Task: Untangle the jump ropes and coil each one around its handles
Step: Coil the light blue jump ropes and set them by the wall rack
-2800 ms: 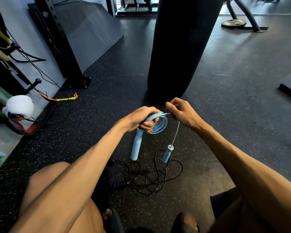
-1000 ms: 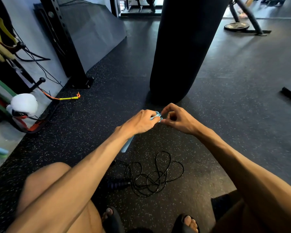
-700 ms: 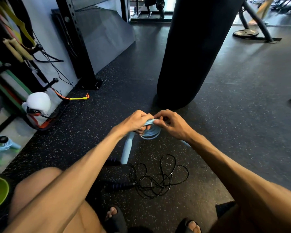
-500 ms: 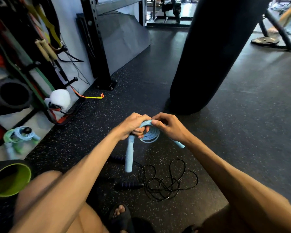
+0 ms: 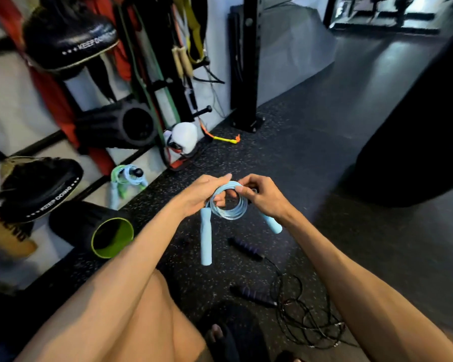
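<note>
A light blue jump rope (image 5: 229, 209) is wound into a small coil between my hands, above the floor. My left hand (image 5: 203, 192) grips the coil's left side, and one blue handle (image 5: 206, 237) hangs straight down from it. My right hand (image 5: 262, 195) pinches the top right of the coil, and the second blue handle (image 5: 271, 224) sticks out below that hand. A black jump rope (image 5: 305, 317) lies in a loose tangle on the floor at lower right, with its two dark ribbed handles (image 5: 246, 249) (image 5: 254, 296) lying apart beside it.
A black punching bag (image 5: 424, 142) stands at right. Along the left wall a rack holds pads, bands and foam rollers; a green-lined roller (image 5: 110, 237), a white boxing glove (image 5: 183, 138) and another blue-green rope bundle (image 5: 126, 178) lie near it. A black post (image 5: 247, 74) stands behind. My knee and feet are at the bottom.
The last loose length of blue rope has been wound onto the coil and the dangling handle drawn up to my right hand. The view has swung left toward the rack.
</note>
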`<state>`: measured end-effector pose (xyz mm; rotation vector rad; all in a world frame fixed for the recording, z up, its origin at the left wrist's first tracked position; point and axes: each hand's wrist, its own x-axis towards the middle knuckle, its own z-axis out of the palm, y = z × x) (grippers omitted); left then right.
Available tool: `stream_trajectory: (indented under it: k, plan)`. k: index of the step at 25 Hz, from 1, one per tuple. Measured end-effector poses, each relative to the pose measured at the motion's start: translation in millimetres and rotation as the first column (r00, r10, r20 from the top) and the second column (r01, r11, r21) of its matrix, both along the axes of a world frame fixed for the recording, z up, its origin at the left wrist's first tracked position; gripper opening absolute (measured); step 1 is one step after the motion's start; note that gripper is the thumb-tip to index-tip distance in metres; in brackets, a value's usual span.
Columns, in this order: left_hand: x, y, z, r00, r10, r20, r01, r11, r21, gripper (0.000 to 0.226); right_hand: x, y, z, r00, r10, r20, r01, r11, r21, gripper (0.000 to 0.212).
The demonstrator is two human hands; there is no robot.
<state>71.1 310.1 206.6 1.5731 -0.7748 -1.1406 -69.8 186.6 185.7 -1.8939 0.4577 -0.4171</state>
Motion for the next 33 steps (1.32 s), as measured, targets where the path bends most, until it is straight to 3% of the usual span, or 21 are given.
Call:
stream_trajectory:
  k: [7, 14, 17, 23, 26, 28, 33]
  plan:
    - [102, 41, -38, 0.896, 0.411, 0.166, -0.426, 0.902, 0.066, 0.03, 146, 21, -57, 0.991, 0.123, 0.048, -0.127, 0.988, 0.089, 0.011]
    - [176, 60, -81, 0.78, 0.604, 0.163, -0.618, 0.785, 0.043, 0.01, 255, 27, -97, 0.959, 0.27, 0.087, -0.281, 0.947, 0.157, 0.006]
    - [208, 54, -100, 0.698, 0.681, 0.221, -0.696, 0.718, -0.014, 0.021, 295, 20, -110, 0.949, 0.299, 0.101, -0.312, 0.935, 0.169, 0.01]
    - [263, 39, -134, 0.518, 0.793, 0.322, -0.82, 0.567, -0.078, 0.028, 361, 12, -143, 0.959, 0.267, 0.098, -0.277, 0.955, 0.103, 0.008]
    - [289, 41, -150, 0.38, 0.816, 0.435, -0.871, 0.474, -0.128, 0.026, 389, 22, -159, 0.965, 0.232, 0.122, -0.241, 0.969, 0.064, 0.01]
    - [307, 48, -157, 0.316, 0.789, 0.526, -0.867, 0.466, -0.178, 0.023, 402, 32, -165, 0.967, 0.197, 0.164, -0.201, 0.979, 0.011, 0.009]
    - [335, 52, -163, 0.292, 0.716, 0.634, -0.846, 0.503, -0.177, 0.013, 428, 45, -180, 0.976, 0.118, 0.184, -0.096, 0.988, -0.122, 0.013]
